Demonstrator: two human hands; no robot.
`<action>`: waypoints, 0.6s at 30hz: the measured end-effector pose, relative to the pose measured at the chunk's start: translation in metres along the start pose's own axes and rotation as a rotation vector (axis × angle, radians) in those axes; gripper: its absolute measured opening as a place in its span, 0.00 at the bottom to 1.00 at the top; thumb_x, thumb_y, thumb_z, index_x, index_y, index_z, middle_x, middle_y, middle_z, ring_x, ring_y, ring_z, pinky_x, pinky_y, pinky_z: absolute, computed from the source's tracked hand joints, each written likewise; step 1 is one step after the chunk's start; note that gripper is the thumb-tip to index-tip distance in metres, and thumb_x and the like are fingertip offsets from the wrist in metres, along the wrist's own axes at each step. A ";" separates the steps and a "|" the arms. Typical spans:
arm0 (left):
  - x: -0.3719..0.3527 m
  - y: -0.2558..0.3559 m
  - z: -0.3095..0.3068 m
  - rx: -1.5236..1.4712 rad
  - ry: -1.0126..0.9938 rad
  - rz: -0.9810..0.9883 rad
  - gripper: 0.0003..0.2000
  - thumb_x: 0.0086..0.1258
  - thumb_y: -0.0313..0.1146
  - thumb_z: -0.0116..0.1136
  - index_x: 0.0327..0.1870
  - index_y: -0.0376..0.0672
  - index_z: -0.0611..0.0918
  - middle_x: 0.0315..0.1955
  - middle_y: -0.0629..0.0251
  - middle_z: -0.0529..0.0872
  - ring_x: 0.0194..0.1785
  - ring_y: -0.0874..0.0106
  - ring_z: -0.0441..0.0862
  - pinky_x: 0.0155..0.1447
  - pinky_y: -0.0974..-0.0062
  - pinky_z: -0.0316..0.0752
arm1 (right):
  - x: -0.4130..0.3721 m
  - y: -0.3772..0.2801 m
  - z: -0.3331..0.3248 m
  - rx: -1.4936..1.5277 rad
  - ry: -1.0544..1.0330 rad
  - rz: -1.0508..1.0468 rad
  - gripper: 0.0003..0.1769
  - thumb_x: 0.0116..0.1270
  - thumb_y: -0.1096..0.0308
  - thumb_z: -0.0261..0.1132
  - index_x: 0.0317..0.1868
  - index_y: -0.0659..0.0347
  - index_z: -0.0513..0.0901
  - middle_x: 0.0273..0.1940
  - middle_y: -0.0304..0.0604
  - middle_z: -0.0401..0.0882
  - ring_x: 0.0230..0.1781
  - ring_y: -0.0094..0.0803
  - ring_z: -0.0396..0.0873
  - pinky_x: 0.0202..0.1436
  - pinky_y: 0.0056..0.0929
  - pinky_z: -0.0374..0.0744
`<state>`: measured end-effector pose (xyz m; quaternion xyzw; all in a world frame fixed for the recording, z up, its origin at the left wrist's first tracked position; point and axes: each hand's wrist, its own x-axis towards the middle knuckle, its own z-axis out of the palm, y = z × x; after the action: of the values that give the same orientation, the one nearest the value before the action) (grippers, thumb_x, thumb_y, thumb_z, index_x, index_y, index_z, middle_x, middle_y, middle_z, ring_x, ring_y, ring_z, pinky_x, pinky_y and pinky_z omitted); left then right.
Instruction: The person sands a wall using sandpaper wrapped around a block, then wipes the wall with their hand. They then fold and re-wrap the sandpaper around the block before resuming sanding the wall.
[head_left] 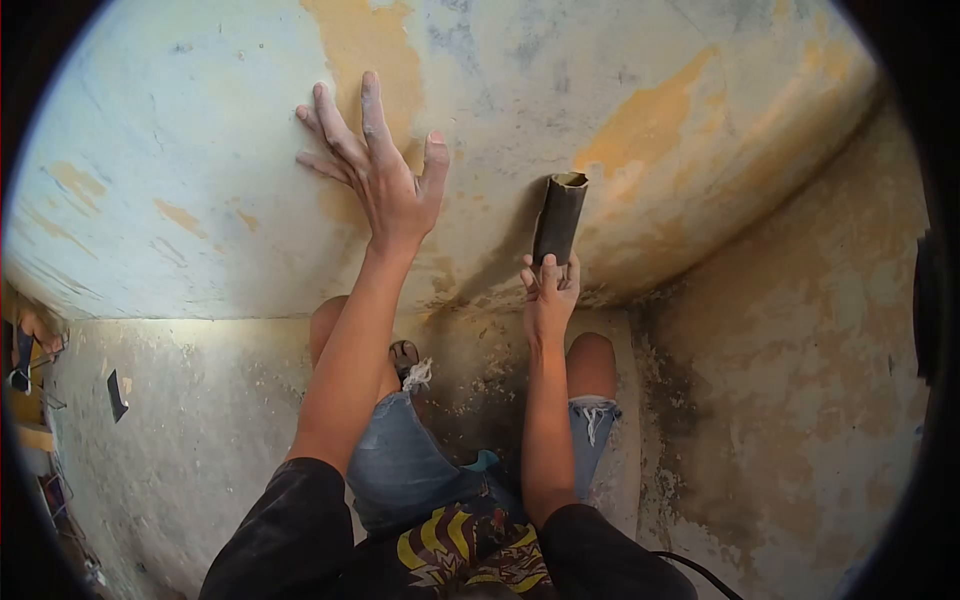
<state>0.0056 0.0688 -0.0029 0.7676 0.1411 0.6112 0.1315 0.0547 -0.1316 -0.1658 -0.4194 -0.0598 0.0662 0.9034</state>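
Observation:
My left hand (385, 175) is open, its dusty fingers spread against or just off the pale, patchy wall (480, 120). In my right hand (550, 295) is a dark sheet of sandpaper (560, 220), curled into a tube and held upright by its lower end. Its upper end shows a tan inside and a ragged edge. The fingers wrap its base, with the thumb in front, and the tube casts a shadow on the wall. Orange-yellow patches (650, 115) show through the wall's whitish coat near both hands.
A side wall (800, 330) with brown stains meets the main wall at the right. On the grey floor (200, 430) lies a small dark scrap (117, 395). Various items and part of a person's hand (40, 330) show at the far left edge. My knees are bent close to the wall.

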 end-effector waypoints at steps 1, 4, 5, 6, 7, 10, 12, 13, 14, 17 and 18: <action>0.003 0.005 0.001 -0.011 -0.008 0.006 0.40 0.69 0.54 0.54 0.80 0.49 0.59 0.79 0.44 0.39 0.81 0.38 0.27 0.69 0.23 0.21 | 0.001 -0.003 0.003 -0.012 -0.033 0.006 0.25 0.73 0.67 0.66 0.65 0.65 0.67 0.48 0.42 0.81 0.45 0.33 0.85 0.40 0.24 0.87; 0.006 0.008 -0.001 0.068 -0.044 -0.011 0.40 0.69 0.54 0.53 0.80 0.50 0.58 0.80 0.45 0.38 0.81 0.38 0.26 0.69 0.24 0.19 | -0.005 0.007 -0.010 -0.026 0.035 0.012 0.28 0.72 0.68 0.67 0.66 0.65 0.65 0.51 0.45 0.81 0.47 0.35 0.85 0.39 0.24 0.87; 0.010 0.005 0.003 0.072 -0.036 0.003 0.40 0.69 0.54 0.53 0.80 0.50 0.58 0.80 0.45 0.38 0.81 0.38 0.26 0.69 0.24 0.19 | -0.003 0.009 -0.007 -0.057 0.073 0.014 0.28 0.72 0.69 0.67 0.66 0.66 0.64 0.52 0.47 0.81 0.47 0.35 0.86 0.39 0.24 0.87; 0.009 0.007 0.001 0.046 -0.041 -0.017 0.40 0.69 0.55 0.53 0.80 0.50 0.58 0.80 0.45 0.38 0.81 0.38 0.26 0.69 0.24 0.19 | -0.004 -0.005 0.004 -0.071 0.041 -0.005 0.28 0.72 0.69 0.67 0.66 0.65 0.63 0.53 0.49 0.81 0.48 0.37 0.86 0.39 0.24 0.87; 0.004 0.009 -0.001 0.019 -0.055 -0.044 0.40 0.69 0.55 0.53 0.80 0.51 0.59 0.80 0.46 0.38 0.81 0.38 0.25 0.69 0.24 0.19 | -0.008 -0.002 0.005 -0.069 0.055 0.009 0.28 0.72 0.69 0.67 0.66 0.65 0.63 0.53 0.49 0.81 0.48 0.37 0.86 0.39 0.24 0.87; 0.003 0.007 -0.001 0.044 -0.065 -0.032 0.40 0.68 0.55 0.54 0.80 0.51 0.58 0.80 0.46 0.37 0.81 0.38 0.25 0.69 0.23 0.19 | -0.011 0.006 0.004 0.005 0.001 0.071 0.26 0.73 0.70 0.65 0.65 0.65 0.64 0.53 0.49 0.81 0.49 0.40 0.86 0.40 0.25 0.88; 0.002 0.008 -0.003 0.046 -0.068 -0.033 0.40 0.68 0.55 0.54 0.80 0.51 0.58 0.80 0.46 0.37 0.81 0.38 0.25 0.69 0.23 0.20 | -0.015 0.010 0.002 0.018 0.002 0.070 0.27 0.73 0.70 0.66 0.66 0.65 0.64 0.52 0.49 0.81 0.50 0.40 0.86 0.41 0.26 0.88; 0.004 0.008 -0.002 0.064 -0.067 -0.044 0.40 0.68 0.55 0.54 0.80 0.52 0.58 0.80 0.47 0.37 0.81 0.38 0.26 0.69 0.23 0.20 | -0.013 0.011 0.006 0.025 -0.009 0.086 0.27 0.73 0.69 0.66 0.66 0.65 0.63 0.52 0.48 0.82 0.52 0.41 0.85 0.41 0.26 0.88; 0.003 0.008 -0.001 0.063 -0.069 -0.059 0.40 0.69 0.55 0.54 0.80 0.53 0.58 0.80 0.47 0.37 0.81 0.39 0.26 0.69 0.23 0.20 | -0.013 0.014 0.008 0.019 0.007 0.076 0.27 0.73 0.69 0.66 0.66 0.65 0.63 0.52 0.48 0.82 0.52 0.41 0.85 0.41 0.26 0.88; 0.002 0.011 -0.001 0.039 -0.059 -0.049 0.40 0.69 0.54 0.55 0.81 0.54 0.57 0.81 0.47 0.37 0.81 0.39 0.26 0.69 0.23 0.21 | -0.015 0.016 0.005 0.165 -0.059 0.095 0.30 0.73 0.68 0.67 0.67 0.65 0.61 0.52 0.47 0.82 0.52 0.42 0.85 0.42 0.27 0.88; 0.002 0.010 0.000 0.064 -0.058 -0.047 0.40 0.68 0.55 0.55 0.81 0.54 0.57 0.81 0.48 0.37 0.81 0.39 0.26 0.70 0.23 0.21 | -0.014 0.030 -0.007 0.155 -0.017 0.127 0.30 0.73 0.68 0.67 0.67 0.65 0.61 0.52 0.47 0.82 0.52 0.43 0.85 0.42 0.27 0.88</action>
<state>0.0061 0.0605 0.0024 0.7852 0.1746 0.5807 0.1253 0.0396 -0.1201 -0.1938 -0.3506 -0.0355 0.1313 0.9266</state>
